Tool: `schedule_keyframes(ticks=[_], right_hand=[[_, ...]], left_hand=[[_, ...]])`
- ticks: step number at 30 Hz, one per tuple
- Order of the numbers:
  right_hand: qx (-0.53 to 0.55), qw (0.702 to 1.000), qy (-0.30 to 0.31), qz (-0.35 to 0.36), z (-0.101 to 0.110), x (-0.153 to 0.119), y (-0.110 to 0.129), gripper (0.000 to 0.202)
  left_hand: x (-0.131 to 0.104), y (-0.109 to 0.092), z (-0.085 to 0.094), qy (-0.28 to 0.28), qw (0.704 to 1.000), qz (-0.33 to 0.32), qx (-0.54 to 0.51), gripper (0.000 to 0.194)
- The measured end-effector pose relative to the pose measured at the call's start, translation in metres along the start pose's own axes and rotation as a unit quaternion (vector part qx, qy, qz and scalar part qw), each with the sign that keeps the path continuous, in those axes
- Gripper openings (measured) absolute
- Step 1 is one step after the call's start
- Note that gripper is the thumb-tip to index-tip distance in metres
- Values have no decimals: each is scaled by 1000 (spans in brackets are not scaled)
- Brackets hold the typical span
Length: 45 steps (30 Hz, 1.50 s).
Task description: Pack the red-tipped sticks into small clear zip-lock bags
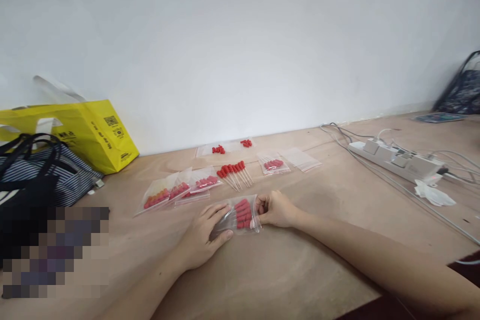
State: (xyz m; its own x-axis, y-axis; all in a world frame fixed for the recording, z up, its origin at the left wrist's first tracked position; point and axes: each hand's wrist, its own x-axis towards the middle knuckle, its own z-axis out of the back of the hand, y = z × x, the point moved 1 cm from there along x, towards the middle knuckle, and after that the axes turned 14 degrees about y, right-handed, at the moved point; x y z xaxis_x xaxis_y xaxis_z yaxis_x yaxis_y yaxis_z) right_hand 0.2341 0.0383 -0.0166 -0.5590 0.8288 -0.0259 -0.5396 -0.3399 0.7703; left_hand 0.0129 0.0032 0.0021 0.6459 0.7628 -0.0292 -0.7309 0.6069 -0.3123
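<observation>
Wall/table: pale wall (243, 50) meets back edge of brown tabletop (300, 270); nr R corner we see the front edge, dark red past it.
Room: we've tabletop btwn R forearm (337, 240) & power strip (397, 160) w/ cables, well apart; yellow bag (108, 135) bounds far L.
L hand (208, 232): palm down over L end of clear zip bag (228, 222), thumb & fingers spread wide, touching plastic.
R hand (276, 208): in from R, fingers curled, narrow pinch on bag's R end.
Zip bag: flat on table btwn our hands, red tips (243, 214) inside.
Behind it: loose red-tipped sticks (236, 175); filled bags (180, 190) L, filled bag (272, 164) + flat bag (302, 158) R.
</observation>
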Motion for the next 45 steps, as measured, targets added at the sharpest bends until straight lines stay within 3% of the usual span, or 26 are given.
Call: schedule_keyframes(ticks=[2,6,9,11,13,16,18,21,24,28,34,45], right_hand=[[-11,1000,19,14,2,-1,0,26],[82,989,106,67,12,-2,-14,20],[42,995,33,83,24,-4,-25,15],[-27,993,-10,115,28,-7,-28,22],[-81,982,-10,170,29,-8,-26,30],[-149,955,-5,258,23,-7,-23,25],[-216,929,-24,300,20,-7,-22,21],[-333,882,-61,327,16,-12,-20,20],[-413,842,-83,337,14,-22,-15,20],[-457,815,-113,338,11,-33,-10,21],[-487,782,-153,357,6,-37,-7,23],[-514,741,-148,406,13,-27,-10,22]], left_hand=[[0,0,0,2,1000,0,-3,43],[-1,4,4,16,1000,-8,-8,39],[-2,11,7,44,999,-15,-3,39],[-2,16,9,60,998,-22,3,40],[-2,20,10,70,997,-33,14,41],[1,23,9,75,994,-63,42,40],[4,23,6,45,995,-66,63,40],[6,18,2,-63,994,-50,69,35],[4,6,-1,-134,983,-110,57,29],[0,-17,-5,-128,956,-251,83,38],[2,-35,-10,-190,901,-317,228,11],[17,-5,-10,-246,883,-324,236,16]])
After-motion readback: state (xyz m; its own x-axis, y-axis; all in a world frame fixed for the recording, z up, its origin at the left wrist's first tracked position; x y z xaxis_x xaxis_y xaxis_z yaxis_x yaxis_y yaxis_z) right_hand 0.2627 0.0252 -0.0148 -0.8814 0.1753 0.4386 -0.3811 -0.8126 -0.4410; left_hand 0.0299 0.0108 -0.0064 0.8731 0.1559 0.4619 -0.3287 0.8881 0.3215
